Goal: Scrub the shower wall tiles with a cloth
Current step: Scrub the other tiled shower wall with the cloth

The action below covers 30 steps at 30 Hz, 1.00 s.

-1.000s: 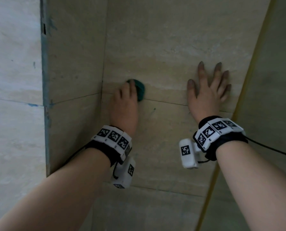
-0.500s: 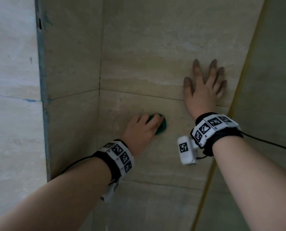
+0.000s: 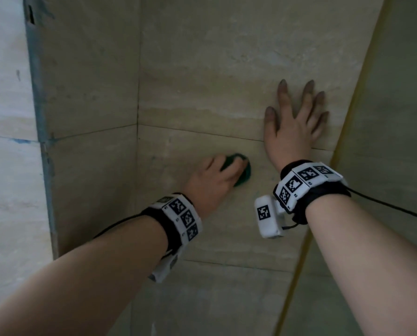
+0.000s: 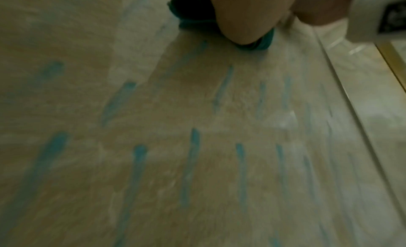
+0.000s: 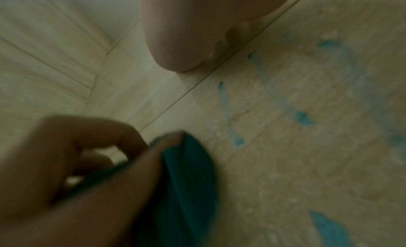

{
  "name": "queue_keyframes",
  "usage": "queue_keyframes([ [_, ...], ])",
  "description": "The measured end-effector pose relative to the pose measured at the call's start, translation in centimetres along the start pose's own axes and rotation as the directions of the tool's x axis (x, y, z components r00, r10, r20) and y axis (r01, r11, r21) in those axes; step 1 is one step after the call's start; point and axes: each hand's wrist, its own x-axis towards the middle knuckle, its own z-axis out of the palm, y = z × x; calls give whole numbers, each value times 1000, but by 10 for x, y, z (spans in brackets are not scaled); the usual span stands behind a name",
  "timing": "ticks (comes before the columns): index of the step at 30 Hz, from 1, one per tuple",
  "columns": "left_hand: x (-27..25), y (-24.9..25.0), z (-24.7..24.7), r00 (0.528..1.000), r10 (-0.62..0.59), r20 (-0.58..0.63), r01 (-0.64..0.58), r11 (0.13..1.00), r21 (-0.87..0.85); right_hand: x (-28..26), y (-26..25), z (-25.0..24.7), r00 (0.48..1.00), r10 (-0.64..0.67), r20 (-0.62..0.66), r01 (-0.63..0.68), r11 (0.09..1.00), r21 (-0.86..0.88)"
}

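A dark green cloth [image 3: 243, 175] is bunched against the beige wall tile [image 3: 202, 69], below the horizontal grout line. My left hand [image 3: 223, 174] grips it with fingers curled over the top, so most of the cloth is hidden. The right wrist view shows the cloth [image 5: 189, 172] pinched under those left hand fingers [image 5: 87, 143]. In the left wrist view the cloth [image 4: 191, 14] peeks out beside the left palm [image 4: 241, 16]. Just right of the cloth, my right hand [image 3: 297, 117] lies flat on the wall, fingers spread. Blue streaks [image 4: 191, 164] run down the tile.
The wall corner [image 3: 138, 93] runs vertically left of the cloth. A blue-grey edge strip [image 3: 41, 132] bounds the side wall at far left. A yellow strip [image 3: 345, 134] slants down the right side. A black cable [image 3: 384, 210] trails from my right wrist.
My left hand has carried the cloth down and to the right, from the grout line near the corner onto the lower tile. The right hand has stayed flat on the wall.
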Motion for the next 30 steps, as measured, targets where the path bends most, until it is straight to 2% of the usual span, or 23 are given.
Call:
queue_keyframes([
  [3,-18,4,5,976,217,8,-217,974,68,-1,0,0,1000,-1,-2,1,1000,-3],
  [5,-13,-3,4,971,239,-11,-237,966,99,-2,1,0,1000,-4,6,4,1000,-14],
  [9,26,-24,-6,995,-11,-104,19,996,84,-3,2,-1,1000,-6,16,7,1000,-23],
  [12,47,-28,-12,992,-110,-56,114,991,73,-3,2,-1,1000,-4,14,4,1000,-6],
  [14,46,-21,-10,987,-144,-67,147,989,33,-3,2,0,1000,-4,6,4,1000,-13],
  [15,41,-16,-7,990,-118,-83,118,993,5,-2,3,0,1000,-3,2,3,1000,-15],
  [18,19,4,3,994,88,-71,-90,995,-31,-3,3,0,1000,3,-1,-3,1000,-16],
  [24,12,4,0,963,267,24,-268,963,34,-4,4,-2,1000,-8,26,8,1000,-9],
  [27,13,-9,-15,954,289,81,-291,956,17,-5,6,-4,999,-16,45,16,1000,1],
  [30,10,-21,-25,958,258,129,-259,966,-6,-9,5,-8,996,-24,91,25,1000,-13],
])
